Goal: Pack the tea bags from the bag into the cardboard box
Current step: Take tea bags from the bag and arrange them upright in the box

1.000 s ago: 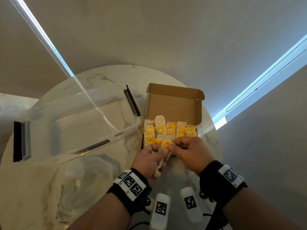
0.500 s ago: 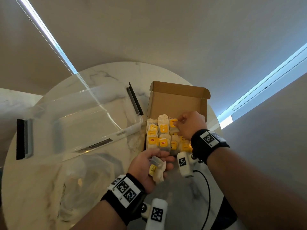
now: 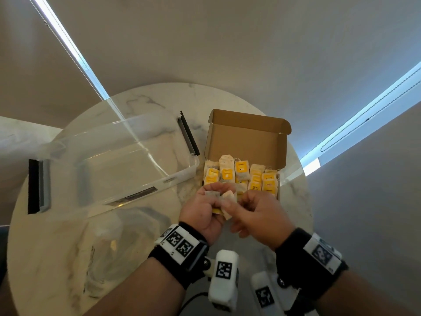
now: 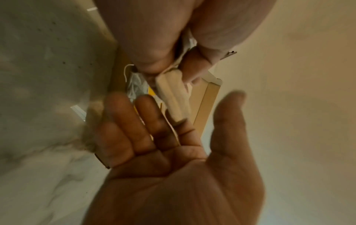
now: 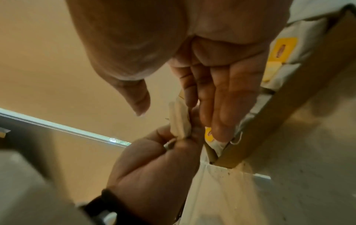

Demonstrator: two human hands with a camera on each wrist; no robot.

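The open cardboard box (image 3: 247, 137) sits on the round marble table, its lid standing up at the back. Rows of yellow-tagged tea bags (image 3: 241, 175) fill it. Just in front of the box, my left hand (image 3: 214, 199) pinches a small bunch of tea bags (image 3: 227, 197) that stick up from its fingers (image 4: 152, 60). My right hand (image 3: 247, 202) is close beside it on the right. In the wrist views its fingers (image 5: 217, 106) are straight and its thumb is spread, with the held tea bag (image 5: 180, 120) between them and not pinched.
A large clear plastic bin (image 3: 136, 192) with black handles lies left of the box. A crumpled clear plastic bag (image 3: 118, 236) lies on the marble table (image 3: 57, 258) in front of the bin. The table's edge curves close behind and right of the box.
Half a second ago my right hand was reaching into the box's back row. It has come back to my left hand, which has risen slightly towards the box with its tea bags.
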